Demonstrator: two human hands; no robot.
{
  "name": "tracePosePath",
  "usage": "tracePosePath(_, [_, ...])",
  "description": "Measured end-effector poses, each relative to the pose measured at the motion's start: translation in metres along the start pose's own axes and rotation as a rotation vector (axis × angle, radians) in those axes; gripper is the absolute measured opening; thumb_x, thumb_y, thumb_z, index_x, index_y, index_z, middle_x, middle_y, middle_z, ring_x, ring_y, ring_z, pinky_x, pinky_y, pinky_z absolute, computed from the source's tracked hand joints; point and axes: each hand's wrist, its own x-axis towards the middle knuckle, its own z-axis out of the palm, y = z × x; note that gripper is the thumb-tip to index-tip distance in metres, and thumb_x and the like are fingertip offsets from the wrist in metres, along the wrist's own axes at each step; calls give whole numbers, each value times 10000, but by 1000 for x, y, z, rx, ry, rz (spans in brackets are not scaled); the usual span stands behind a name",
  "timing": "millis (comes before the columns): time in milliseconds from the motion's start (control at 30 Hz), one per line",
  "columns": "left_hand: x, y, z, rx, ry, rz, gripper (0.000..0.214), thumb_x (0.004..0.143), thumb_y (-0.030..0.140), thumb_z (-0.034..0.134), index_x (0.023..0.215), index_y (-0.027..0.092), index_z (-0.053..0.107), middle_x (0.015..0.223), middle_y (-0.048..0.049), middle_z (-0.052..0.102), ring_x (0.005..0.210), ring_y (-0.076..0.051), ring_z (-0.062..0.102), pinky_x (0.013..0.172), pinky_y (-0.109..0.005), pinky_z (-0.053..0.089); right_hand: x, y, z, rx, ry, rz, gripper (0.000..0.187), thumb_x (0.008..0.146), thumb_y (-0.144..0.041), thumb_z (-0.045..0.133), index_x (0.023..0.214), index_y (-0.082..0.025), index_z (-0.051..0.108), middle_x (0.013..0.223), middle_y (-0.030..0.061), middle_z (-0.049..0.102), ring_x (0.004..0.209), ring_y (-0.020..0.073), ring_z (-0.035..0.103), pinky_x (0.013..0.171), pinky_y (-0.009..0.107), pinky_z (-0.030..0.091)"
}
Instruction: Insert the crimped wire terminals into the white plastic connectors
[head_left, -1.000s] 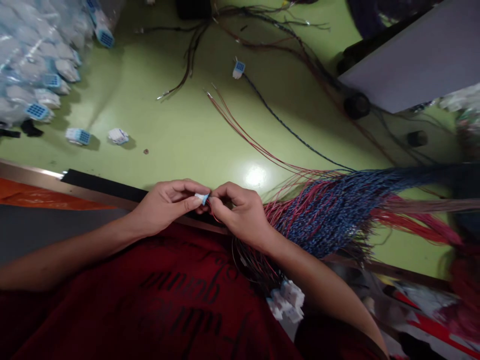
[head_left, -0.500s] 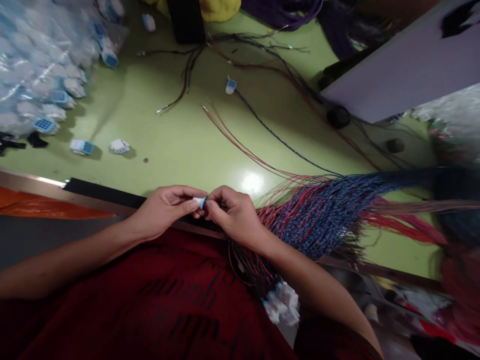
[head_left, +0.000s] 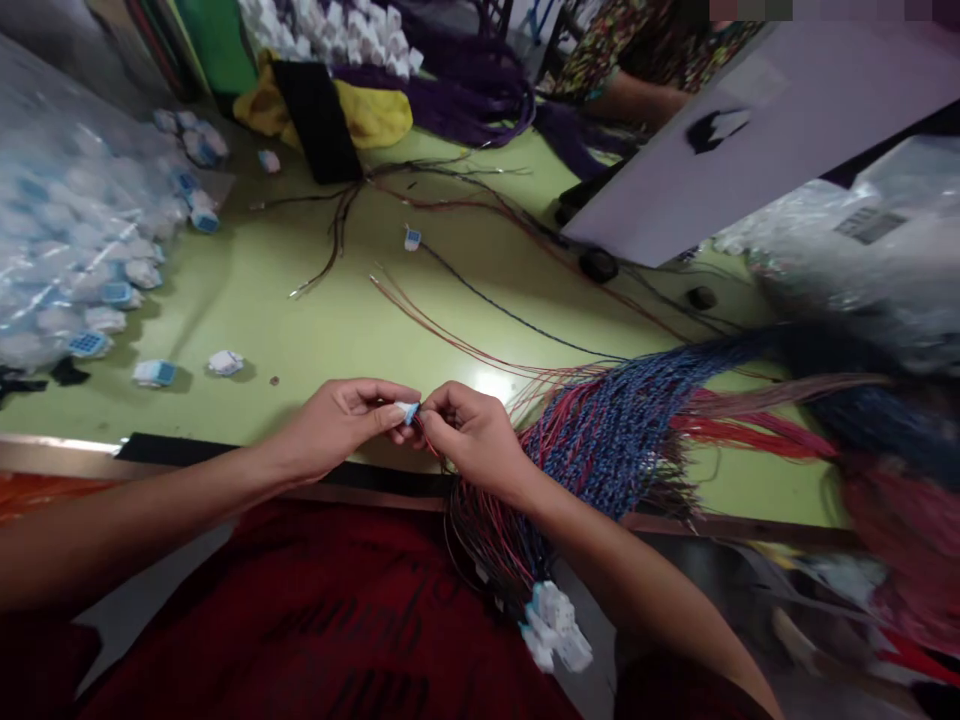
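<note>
Between thumb and fingers, my left hand (head_left: 349, 425) pinches a small white and blue connector housing (head_left: 408, 411) at the table's front edge. My right hand (head_left: 474, 430) is closed right beside it, with thumb and forefinger on thin wires (head_left: 430, 443) at the connector's blue end. The wire tips are hidden by my fingers. A thick bundle of blue and red wires (head_left: 600, 440) lies to the right of my right hand. Below it, a cluster of white connectors (head_left: 556, 628) hangs by wires over the edge.
A clear bag of connectors (head_left: 67, 230) fills the left side. Two loose connectors (head_left: 155, 373) (head_left: 225, 362) lie near it. One wired connector (head_left: 412, 240) sits mid-table. A pale panel (head_left: 675, 150) stands at right, with another person's arm (head_left: 637, 100) behind it.
The view has tilted up, bringing more of the table's far side and another person's arm into sight. Both hands stay together on the connector, with little change in grip.
</note>
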Motion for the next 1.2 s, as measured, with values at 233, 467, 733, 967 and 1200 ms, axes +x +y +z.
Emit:
tracePosePath(233, [31, -7, -5, 74, -60, -6, 203, 736, 209, 738, 922, 130, 730, 688, -23, 707, 626, -122, 615, 674, -288, 498, 13, 15, -4, 15, 67, 66, 100, 773, -193, 555, 679, -184, 521, 544, -37, 602, 504, 95, 607, 459, 188, 461])
tracePosePath(467, [34, -5, -13, -37, -44, -39, 224, 731, 216, 749, 931, 120, 717, 659, -16, 692, 611, -112, 601, 676, -280, 487, 25, 14, -3, 176, 42, 155, 131, 773, -254, 588, 693, -184, 511, 558, -35, 629, 503, 98, 638, 474, 197, 487])
tracePosePath(733, [34, -3, -14, 49, -34, -40, 178, 740, 170, 722, 913, 130, 717, 653, -12, 706, 609, -112, 616, 647, -264, 486, 28, 20, 5, 123, 53, 125, 119, 760, -189, 570, 659, -184, 508, 495, -71, 565, 449, 72, 577, 435, 169, 448])
tracePosePath(967, [32, -2, -14, 11, -17, -33, 160, 728, 191, 741, 881, 147, 721, 649, -11, 707, 618, -124, 633, 671, -284, 493, 20, 9, -2, -24, 36, 70, 138, 822, -226, 561, 694, -173, 558, 573, -27, 618, 504, 84, 587, 471, 193, 456])
tracePosePath(1200, [39, 5, -17, -87, 67, -68, 218, 730, 211, 740, 925, 132, 685, 744, -41, 733, 652, -130, 661, 633, -261, 444, 65, 13, -37, -937, 264, -219, 145, 861, -167, 533, 779, -164, 653, 802, 88, 664, 750, 187, 569, 694, 308, 431])
